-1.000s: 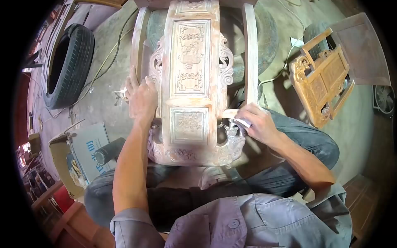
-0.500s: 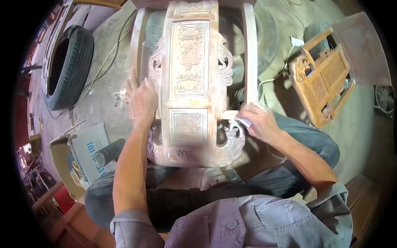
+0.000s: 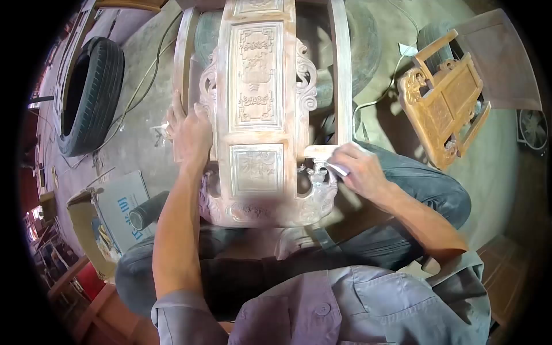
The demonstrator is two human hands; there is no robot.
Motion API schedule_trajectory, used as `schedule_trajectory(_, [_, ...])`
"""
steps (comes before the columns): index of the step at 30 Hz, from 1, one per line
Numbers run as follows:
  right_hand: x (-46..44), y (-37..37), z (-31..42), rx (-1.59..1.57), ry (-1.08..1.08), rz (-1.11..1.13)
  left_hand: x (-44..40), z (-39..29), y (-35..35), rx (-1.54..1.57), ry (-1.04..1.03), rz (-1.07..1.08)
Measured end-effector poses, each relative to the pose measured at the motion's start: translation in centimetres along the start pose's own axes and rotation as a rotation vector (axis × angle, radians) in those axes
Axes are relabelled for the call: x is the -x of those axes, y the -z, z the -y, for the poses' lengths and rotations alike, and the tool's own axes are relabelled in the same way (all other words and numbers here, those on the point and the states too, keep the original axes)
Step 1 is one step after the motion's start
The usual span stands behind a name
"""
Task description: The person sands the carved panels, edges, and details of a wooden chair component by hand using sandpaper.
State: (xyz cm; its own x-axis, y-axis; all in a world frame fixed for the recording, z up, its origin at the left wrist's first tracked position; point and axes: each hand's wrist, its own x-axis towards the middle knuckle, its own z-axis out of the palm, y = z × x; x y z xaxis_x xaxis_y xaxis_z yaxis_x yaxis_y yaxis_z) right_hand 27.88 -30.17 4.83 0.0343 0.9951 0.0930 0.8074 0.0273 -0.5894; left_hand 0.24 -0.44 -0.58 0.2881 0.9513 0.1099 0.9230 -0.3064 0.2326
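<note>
A pale, dusty wooden chair (image 3: 256, 138) with a carved back panel lies in front of me, its scrolled top end nearest my body. My left hand (image 3: 190, 132) grips the left side of its frame, fingers bent over the wood and the index finger stretched along it. At the right corner, my right hand (image 3: 359, 169) is closed on a folded piece of sandpaper (image 3: 338, 169), whose pale edge shows beneath the fingers. That hand presses by the short end of the crossbar, beside the pierced carving. Its fingertips are partly hidden.
A tyre (image 3: 95, 95) stands at the left, with cables on the floor. An open cardboard box (image 3: 123, 201) and a dark cylinder (image 3: 146, 211) lie near my left knee. At right are a varnished carved chair (image 3: 440, 112) and a fan (image 3: 532, 129).
The chair and both hands sit slightly further left and higher in view, as the surroundings shift too. The right hand keeps the sandpaper at the same corner; the left hand keeps its hold.
</note>
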Motion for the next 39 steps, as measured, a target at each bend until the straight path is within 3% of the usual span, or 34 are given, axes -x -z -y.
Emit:
schedule_trajectory(9, [0.3, -0.2, 0.6, 0.013, -0.054, 0.018, 0.0, -0.1, -0.1, 0.016, -0.009, -0.035])
schedule_trajectory(13, [-0.2, -1.1, 1.6, 0.006, -0.084, -0.045, -0.1, -0.3, 0.5, -0.021, 0.025, 0.075])
schedule_trajectory(18, [2.8, -3.1, 5.5, 0.001, -0.576, -0.144, 0.1, -0.6, 0.6, 0.033, 0.035, 0.037])
schedule_trajectory(23, [2.7, -5.2, 6.0, 0.02, -0.635, -0.295, 0.2, -0.8, 1.5, -0.014, 0.029, 0.109])
schedule_trajectory(31, [2.6, -4.6, 6.9, 0.031, -0.767, -0.208, 0.2, -1.0, 2.0, 0.05, 0.053, 0.093])
schedule_trajectory(39, [2.2, -4.3, 6.7, 0.057, -0.747, -0.184, 0.1, -0.5, 1.3, 0.024, 0.043, 0.114])
